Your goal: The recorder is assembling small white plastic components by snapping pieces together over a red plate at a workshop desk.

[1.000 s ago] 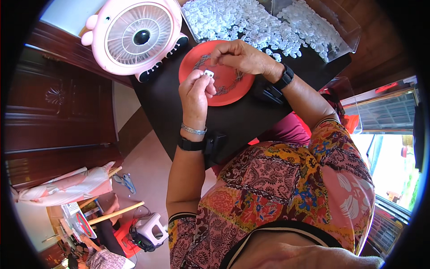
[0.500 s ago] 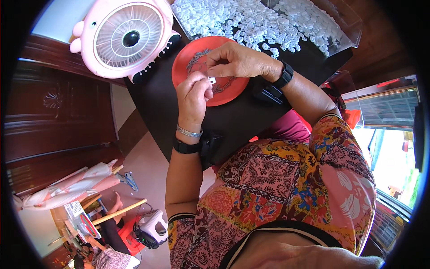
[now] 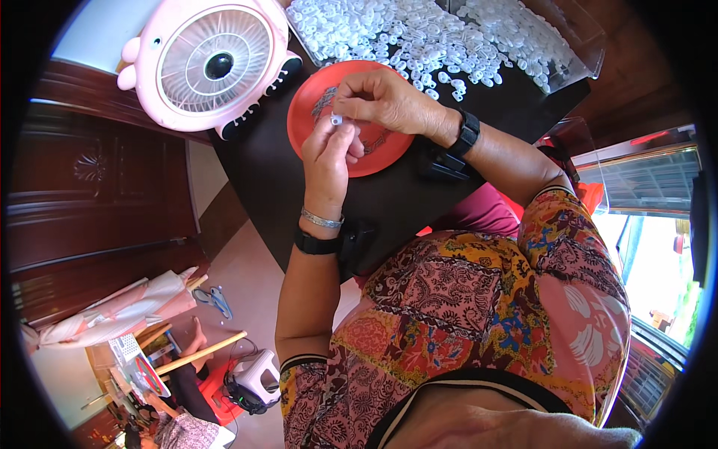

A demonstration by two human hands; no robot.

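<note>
Over a round red plate [image 3: 299, 123], my left hand [image 3: 327, 161] pinches a small white plastic piece [image 3: 336, 120] with a hole in it, between thumb and fingertips. My right hand [image 3: 393, 105] is closed in a pinch right beside that piece, thumb against forefinger. Whatever sits between the right fingertips is too small to make out. Thin grey metal bits [image 3: 323, 101] lie in the plate, partly hidden under both hands. Beyond the plate spreads a big heap of similar white plastic pieces [image 3: 449, 45].
A pink animal-shaped fan [image 3: 217, 67] stands at the far left of the black table [image 3: 262, 194]. A clear plastic container [image 3: 591, 56] holds part of the heap at the far right. On the floor at lower left are a white stool [image 3: 258, 378] and another person's leg [image 3: 196, 337].
Both hands have shifted slightly; the right moved left and the white piece now sits higher and farther left in the left fingertips. The left wrist moved a little to the right.
</note>
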